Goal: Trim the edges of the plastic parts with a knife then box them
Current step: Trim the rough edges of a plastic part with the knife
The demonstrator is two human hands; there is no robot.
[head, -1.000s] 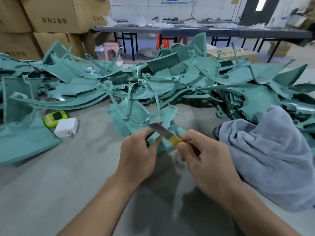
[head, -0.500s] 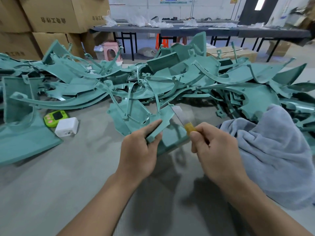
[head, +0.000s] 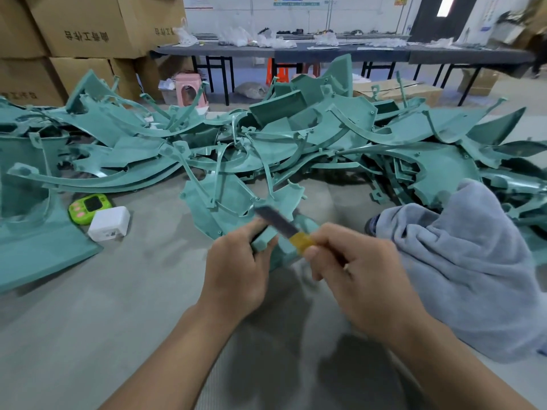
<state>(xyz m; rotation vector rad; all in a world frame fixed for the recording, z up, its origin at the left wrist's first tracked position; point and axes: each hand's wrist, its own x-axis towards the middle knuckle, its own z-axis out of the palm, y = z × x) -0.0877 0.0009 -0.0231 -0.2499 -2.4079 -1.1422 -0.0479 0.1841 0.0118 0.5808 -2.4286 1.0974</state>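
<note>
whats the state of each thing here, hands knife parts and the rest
left hand: grips the plastic part's near end
right hand: grips the knife's handle
knife: blade out, blurred, over the part's edge
plastic part: held, not boxed
pile of parts: loose heap, unboxed
grey towel: crumpled beside the right hand
timer: face up, screen dark
cardboard boxes: stacked, closed

Matt teal plastic part (head: 213, 202) — dull metal blade (head: 276, 221), fuzzy cloth (head: 461, 261).
</note>
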